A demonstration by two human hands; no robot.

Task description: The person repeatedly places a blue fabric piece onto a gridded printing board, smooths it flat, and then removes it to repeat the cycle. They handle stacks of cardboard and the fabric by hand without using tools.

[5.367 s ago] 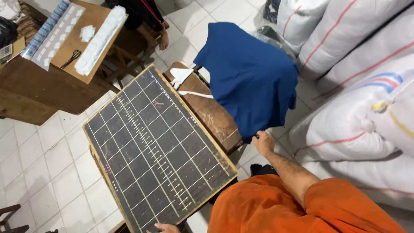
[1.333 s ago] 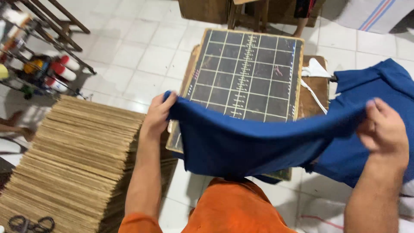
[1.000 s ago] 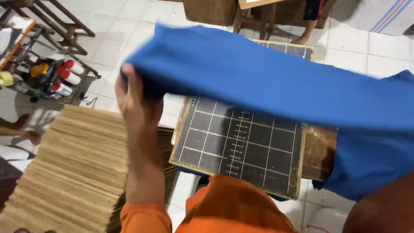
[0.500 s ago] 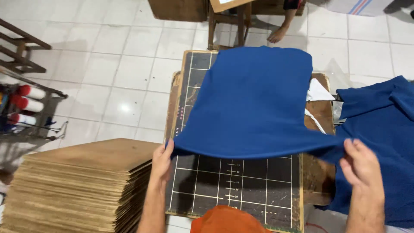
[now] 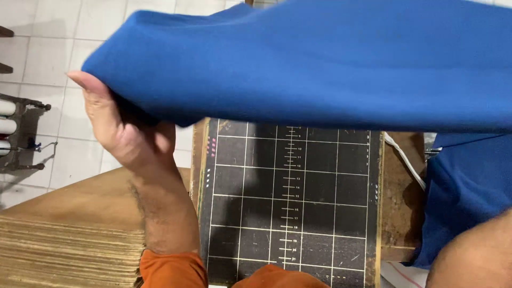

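Note:
A blue cloth garment (image 5: 330, 64) is stretched wide across the top of the head view, lifted above a black board with a white grid (image 5: 290, 202). My left hand (image 5: 120, 128) grips the garment's left edge, fingers tucked under the fabric. Of my right arm only the forearm (image 5: 474, 256) shows at the bottom right; my right hand itself is hidden behind the cloth. The gridded board lies on a worn brown wooden table (image 5: 397, 197).
A tall stack of brown cardboard sheets (image 5: 69, 234) stands at the lower left. More blue fabric (image 5: 469, 186) lies piled at the right of the table. A white strap (image 5: 405, 160) lies on the table. A metal rack (image 5: 16, 133) stands on the white tiled floor at left.
The blue garment, lying spread over the board half a second ago, is now lifted high and close to the camera. My left hand has risen with it.

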